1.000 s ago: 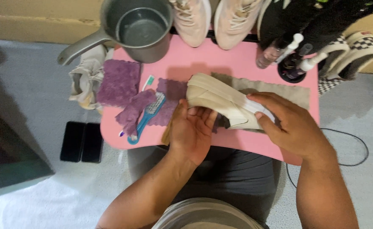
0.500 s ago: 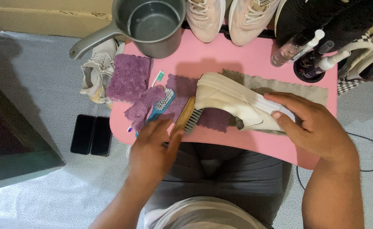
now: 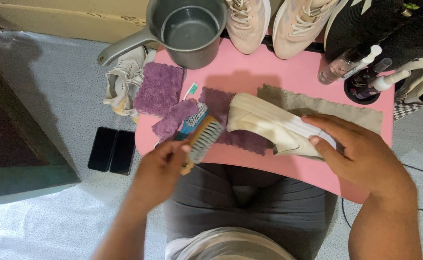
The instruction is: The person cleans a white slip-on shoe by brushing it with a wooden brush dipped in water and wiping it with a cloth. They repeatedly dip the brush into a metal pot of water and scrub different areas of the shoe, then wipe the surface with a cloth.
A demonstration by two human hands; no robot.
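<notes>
A cream slip-on shoe lies on its side on a pink lap table, over an olive cloth and a purple cloth. My right hand holds the shoe at its heel end. My left hand grips a wooden brush with pale bristles at the table's near edge. A blue toothbrush lies just beside that brush on purple cloths.
A grey saucepan stands at the table's far left. Pink sneakers and dark shoes sit behind. Spray bottles stand at the right. A white sneaker and two black phones lie on the floor at left.
My left hand left the shoe, moved left to the cloths and picked up the wooden brush. My right hand stays on the shoe.
</notes>
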